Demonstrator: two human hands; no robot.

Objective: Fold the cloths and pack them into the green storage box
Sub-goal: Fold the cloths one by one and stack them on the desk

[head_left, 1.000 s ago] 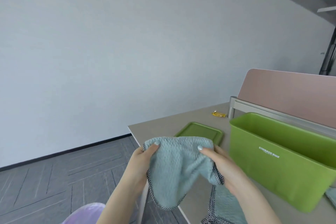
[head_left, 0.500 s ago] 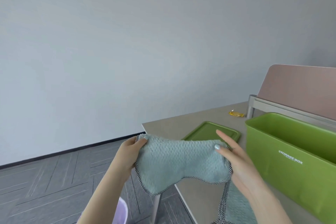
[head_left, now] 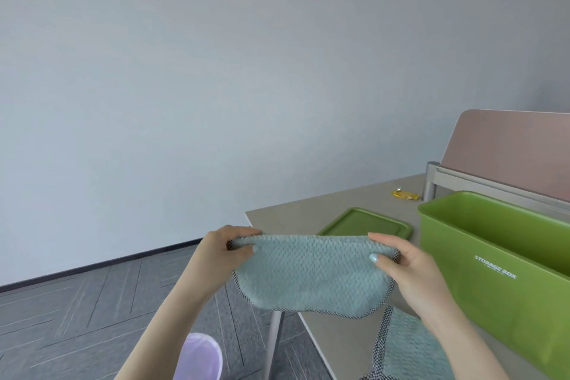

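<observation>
A pale teal cloth (head_left: 311, 274) with a black-and-white checked hem hangs stretched in the air between my hands, folded over along its top edge. My left hand (head_left: 225, 251) pinches its left corner and my right hand (head_left: 407, 268) pinches its right corner. The green storage box (head_left: 499, 274), lidless and marked STORAGE BOX, stands on the table to the right of my right hand. Another teal cloth (head_left: 407, 352) lies on the table below my right wrist.
The green lid (head_left: 364, 224) lies flat on the beige table (head_left: 324, 203) behind the held cloth. A small yellow wrapper (head_left: 405, 194) sits further back by a pink divider panel (head_left: 512, 148). The table's left edge drops to grey floor (head_left: 77, 302).
My hands have moved apart and pulled the cloth out wide and taut; a second ago it drooped bunched between them. The view has also swung left.
</observation>
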